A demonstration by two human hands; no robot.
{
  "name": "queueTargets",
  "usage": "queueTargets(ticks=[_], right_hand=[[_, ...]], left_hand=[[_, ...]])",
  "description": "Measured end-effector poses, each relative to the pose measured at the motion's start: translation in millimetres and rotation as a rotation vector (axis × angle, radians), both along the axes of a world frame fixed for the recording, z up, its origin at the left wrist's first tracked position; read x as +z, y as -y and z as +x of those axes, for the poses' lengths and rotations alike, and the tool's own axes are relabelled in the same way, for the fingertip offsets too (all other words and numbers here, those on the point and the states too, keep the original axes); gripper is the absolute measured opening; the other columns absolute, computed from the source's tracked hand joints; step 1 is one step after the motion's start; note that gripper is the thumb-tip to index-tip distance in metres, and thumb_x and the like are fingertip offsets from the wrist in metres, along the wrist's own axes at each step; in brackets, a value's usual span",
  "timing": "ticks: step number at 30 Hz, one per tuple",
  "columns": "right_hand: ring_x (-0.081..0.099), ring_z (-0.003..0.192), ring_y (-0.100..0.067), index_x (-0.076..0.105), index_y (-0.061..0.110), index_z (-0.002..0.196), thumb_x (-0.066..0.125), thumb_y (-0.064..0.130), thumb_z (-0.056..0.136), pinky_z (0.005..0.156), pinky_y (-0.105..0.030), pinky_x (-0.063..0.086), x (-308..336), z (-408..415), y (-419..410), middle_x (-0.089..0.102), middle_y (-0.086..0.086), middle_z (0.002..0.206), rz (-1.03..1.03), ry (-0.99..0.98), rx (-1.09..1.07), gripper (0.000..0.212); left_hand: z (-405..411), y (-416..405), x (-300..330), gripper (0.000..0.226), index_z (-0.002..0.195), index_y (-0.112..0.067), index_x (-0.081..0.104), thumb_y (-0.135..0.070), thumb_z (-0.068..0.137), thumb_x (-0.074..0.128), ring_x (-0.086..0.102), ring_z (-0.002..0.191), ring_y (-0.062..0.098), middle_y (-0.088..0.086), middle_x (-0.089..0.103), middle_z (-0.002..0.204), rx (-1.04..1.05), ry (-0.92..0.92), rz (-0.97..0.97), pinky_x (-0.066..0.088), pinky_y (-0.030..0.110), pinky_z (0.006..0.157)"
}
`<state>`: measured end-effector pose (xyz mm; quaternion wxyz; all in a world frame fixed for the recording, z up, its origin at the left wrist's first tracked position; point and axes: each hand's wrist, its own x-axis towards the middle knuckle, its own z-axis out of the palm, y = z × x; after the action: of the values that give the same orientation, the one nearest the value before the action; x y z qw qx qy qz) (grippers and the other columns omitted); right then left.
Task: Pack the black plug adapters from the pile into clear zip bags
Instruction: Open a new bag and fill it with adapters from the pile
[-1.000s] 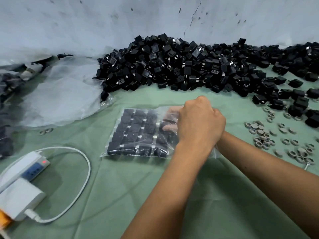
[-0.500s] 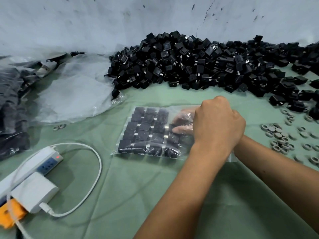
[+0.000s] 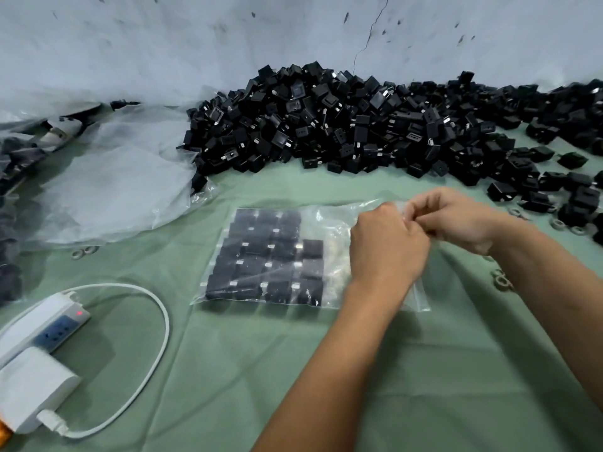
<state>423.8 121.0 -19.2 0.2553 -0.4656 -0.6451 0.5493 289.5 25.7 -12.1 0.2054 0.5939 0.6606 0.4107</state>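
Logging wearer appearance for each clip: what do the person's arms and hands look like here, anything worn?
Both arms are bare as far up as the view shows: no sleeves or gloves. The left hand and right hand carry no visible rings, and neither wrist shows a watch or band. No markings or bandages show. The fingers are partly blurred, so fine detail there cannot be told.

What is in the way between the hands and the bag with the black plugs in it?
Nothing that shows. The left hand and right hand are already at the open end of the clear zip bag, pinching its edge. The packed adapters lie further left inside the bag.
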Motion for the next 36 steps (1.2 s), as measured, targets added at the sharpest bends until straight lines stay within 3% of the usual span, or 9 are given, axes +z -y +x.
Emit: queueTargets(ticks=[4,8,11,15,21,26,29,32,36], right_hand=[[0.063,0.058,-0.019,0.067,0.009,0.074,0.047,-0.014,0.085,0.047,-0.023,0.052,0.0,-12.5,-28.3,0.072,-0.011,0.076,0.257,0.162,-0.39,0.033],[0.061,0.109,-0.027,0.069,0.017,0.118,0.064,0.009,0.09,0.095,-0.037,0.052,-9.5,-42.1,-63.4,0.067,-0.008,0.117,0.668,0.717,-0.224,0.029],[0.036,0.133,-0.037,0.046,0.025,0.149,0.065,0.024,0.096,0.11,-0.047,0.04,-14.1,-66.4,-83.8,0.043,-0.015,0.143,0.628,0.848,-0.164,0.057],[0.027,0.14,-0.041,0.022,0.037,0.16,0.067,0.046,0.096,0.115,-0.05,0.036,-18.7,-92.6,-103.7,0.02,-0.018,0.156,0.471,0.85,-0.221,0.079],[0.052,0.115,-0.035,0.064,0.015,0.121,0.079,0.043,0.088,0.106,-0.042,0.045,-22.9,-99.3,-108.2,0.034,-0.012,0.136,0.496,0.746,-0.334,0.046],[0.055,0.09,-0.023,0.061,0.02,0.083,0.082,0.04,0.082,0.076,-0.031,0.047,-17.3,-70.8,-82.7,0.06,-0.009,0.102,0.513,0.556,-0.428,0.029],[0.071,0.069,-0.027,0.056,0.015,0.081,0.082,0.018,0.074,0.061,-0.036,0.054,-16.7,-38.0,-45.7,0.071,-0.01,0.08,0.43,0.225,-0.65,0.026],[0.071,0.059,-0.027,0.059,0.01,0.084,0.085,0.004,0.078,0.051,-0.032,0.052,-18.5,-11.3,-3.2,0.074,-0.017,0.075,0.24,-0.003,-0.466,0.027],[0.054,0.047,-0.011,0.071,0.004,0.081,0.082,0.005,0.084,0.043,-0.019,0.042,-11.0,11.0,31.7,0.067,-0.008,0.059,0.12,0.181,-0.086,0.012]], left_hand=[[0.2,-3.5,-26.0,0.018,0.085,-0.009,0.063,-0.024,0.089,0.055,0.062,0.086,0.039,0.016,0.068,0.089,-0.014,-0.015,-0.105,0.051,0.042,0.073],[-2.5,-8.3,-38.2,0.018,0.07,-0.014,0.053,-0.025,0.084,0.055,0.059,0.076,0.036,0.011,0.065,0.077,-0.009,0.015,-0.096,0.049,0.041,0.066],[-4.1,-11.4,-42.0,0.024,0.065,-0.018,0.046,-0.025,0.084,0.057,0.057,0.075,0.034,0.009,0.064,0.074,-0.002,0.042,-0.093,0.042,0.039,0.065],[-5.2,-12.9,-42.7,0.02,0.068,-0.016,0.05,-0.027,0.083,0.055,0.059,0.08,0.037,0.012,0.066,0.078,-0.018,0.051,-0.101,0.049,0.043,0.07],[-7.6,-14.5,-44.5,0.02,0.07,-0.014,0.053,-0.03,0.082,0.054,0.058,0.081,0.037,0.012,0.066,0.078,-0.016,0.077,-0.097,0.05,0.044,0.071],[-8.2,-15.6,-45.2,0.027,0.06,-0.017,0.046,-0.027,0.081,0.057,0.054,0.071,0.03,0.003,0.058,0.066,0.017,0.124,-0.097,0.046,0.039,0.066],[-8.0,-15.2,-44.0,0.028,0.057,-0.017,0.044,-0.028,0.079,0.057,0.049,0.064,0.027,-0.002,0.052,0.058,0.051,0.165,-0.082,0.042,0.037,0.062],[-7.3,-14.6,-40.0,0.028,0.057,-0.017,0.047,-0.029,0.08,0.059,0.049,0.059,0.02,-0.005,0.052,0.055,0.118,0.218,-0.047,0.038,0.035,0.06],[-7.9,-12.8,-34.2,0.025,0.063,-0.016,0.055,-0.029,0.084,0.061,0.059,0.07,0.026,-0.002,0.06,0.062,0.196,0.257,-0.009,0.05,0.043,0.07]])
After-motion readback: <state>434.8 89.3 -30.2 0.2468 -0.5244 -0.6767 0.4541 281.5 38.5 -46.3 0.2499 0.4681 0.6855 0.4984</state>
